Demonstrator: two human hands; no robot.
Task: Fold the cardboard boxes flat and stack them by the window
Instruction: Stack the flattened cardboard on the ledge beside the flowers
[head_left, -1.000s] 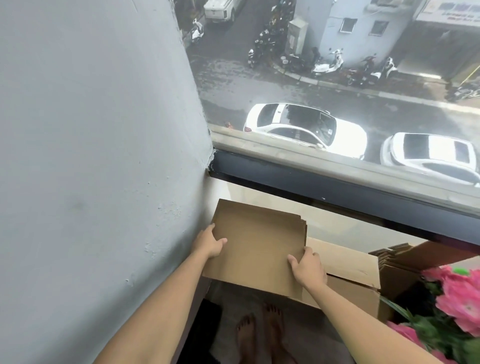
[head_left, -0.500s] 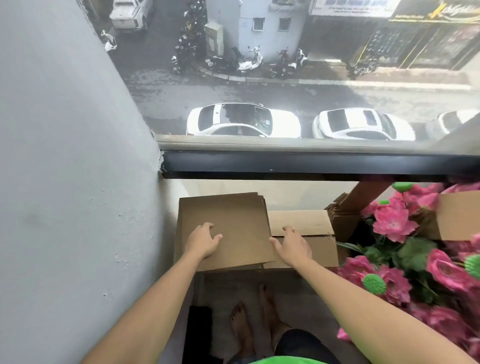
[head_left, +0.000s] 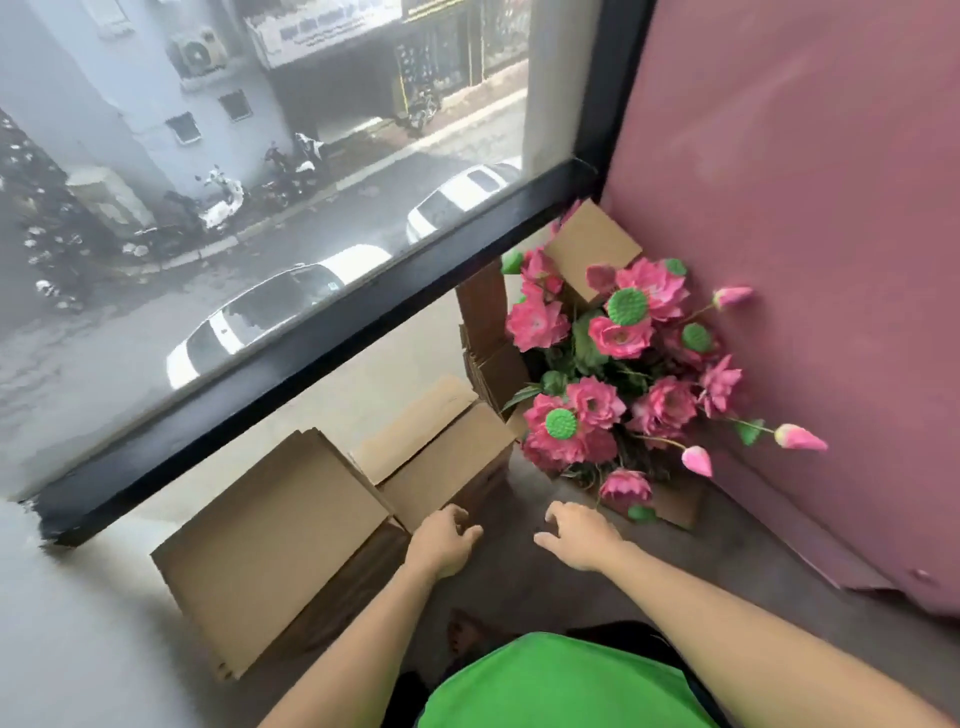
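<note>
Beside flattened boxes (head_left: 270, 525), both hands empty, loosely curled

1. Pink flowers (head_left: 618, 364) with green round seed heads sit at the right of the frame.
2. A dark pink wall (head_left: 810, 260) fills the upper right.
3. White cars (head_left: 260, 317) are parked outside, centre left.

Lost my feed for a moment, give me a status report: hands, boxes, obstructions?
Left hand and right hand open, holding nothing. Flattened stack under window, another box beside it. Pink flowers crowd the right corner.
</note>
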